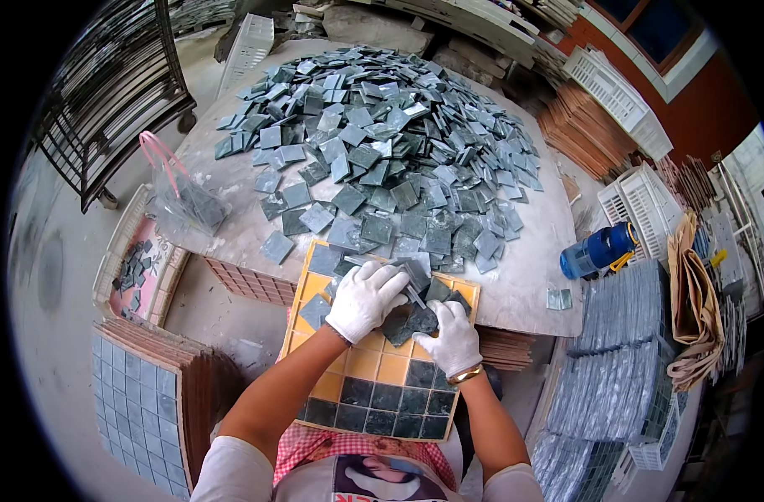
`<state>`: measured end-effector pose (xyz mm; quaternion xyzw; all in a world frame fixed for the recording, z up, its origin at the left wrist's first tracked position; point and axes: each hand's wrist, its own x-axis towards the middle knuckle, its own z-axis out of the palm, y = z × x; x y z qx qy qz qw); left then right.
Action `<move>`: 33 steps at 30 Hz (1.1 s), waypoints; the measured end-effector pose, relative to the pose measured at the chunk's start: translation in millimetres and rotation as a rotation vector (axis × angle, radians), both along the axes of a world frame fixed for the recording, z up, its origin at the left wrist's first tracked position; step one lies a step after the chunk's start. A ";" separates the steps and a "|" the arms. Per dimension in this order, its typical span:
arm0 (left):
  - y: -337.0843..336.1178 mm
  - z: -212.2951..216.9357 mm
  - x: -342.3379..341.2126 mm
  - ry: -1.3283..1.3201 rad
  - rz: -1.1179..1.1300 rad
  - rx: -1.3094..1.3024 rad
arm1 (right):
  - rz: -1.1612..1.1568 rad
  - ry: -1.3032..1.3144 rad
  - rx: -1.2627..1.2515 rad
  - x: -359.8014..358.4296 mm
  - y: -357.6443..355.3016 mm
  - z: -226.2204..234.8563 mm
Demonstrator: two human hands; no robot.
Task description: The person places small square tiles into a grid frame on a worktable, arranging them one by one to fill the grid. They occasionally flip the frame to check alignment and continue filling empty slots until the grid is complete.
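Note:
A yellow gridded tray [362,363] rests across my lap and against the table edge. Dark green square tiles [384,396] fill its lower rows, while more tiles lie loose and tilted over its upper part. My left hand [361,299], in a white knit glove, is closed round a few thin tiles [413,283] standing on edge. My gloved right hand [451,339] has thumb and fingers closed at the edge of a dark tile [413,325]. The fingers partly hide where it grips. A large heap of grey-green tiles [382,134] spreads over the table beyond the tray.
The pale table [532,276] carries a clear bag with pink handles [189,201] at left and a blue bottle [597,251] at right. Stacked tile panels [139,402] stand left; wrapped tile stacks [608,360] stand right. A crate with tile scraps [135,268] sits left.

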<state>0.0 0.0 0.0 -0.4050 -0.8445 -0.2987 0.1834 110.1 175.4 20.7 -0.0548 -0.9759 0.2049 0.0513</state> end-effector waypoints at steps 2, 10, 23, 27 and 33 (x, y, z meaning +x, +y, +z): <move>5.2 -4.3 -8.4 -0.010 0.044 0.175 | -0.053 0.061 0.034 0.4 6.5 7.1; -56.2 -0.7 34.0 -0.105 0.240 0.176 | -0.167 0.323 -0.057 -23.4 25.1 6.5; -62.9 -0.9 61.2 -0.210 0.191 -0.107 | 0.078 -0.136 -0.040 23.4 -27.9 -0.7; -73.6 3.4 72.5 -0.205 -0.054 -0.267 | 0.276 -0.219 -0.057 46.8 -25.4 0.8; -88.1 -6.7 76.8 -0.218 -0.104 -0.200 | 0.221 -0.131 -0.096 52.2 -27.6 -11.6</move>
